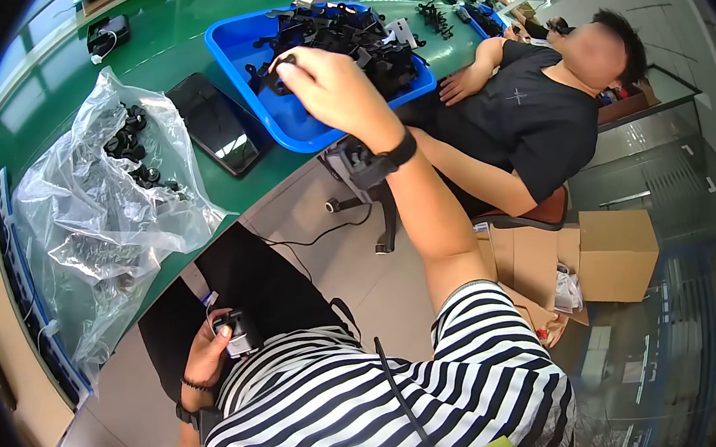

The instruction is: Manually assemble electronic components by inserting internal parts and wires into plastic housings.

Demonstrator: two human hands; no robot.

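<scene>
Left hand (207, 352) grips boxy black unit (243, 336); right hand (332, 90) pinches black part (285, 62) over far blue tub (297, 126), plenty of heaped pieces (348, 35) remaining.

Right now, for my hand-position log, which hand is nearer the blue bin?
Right: the right hand is over the blue bin, holding a black part; the left hand is well away from it, near the striped shirt, holding a black device.

The shirt (333, 411) has black and white stripes.
</scene>
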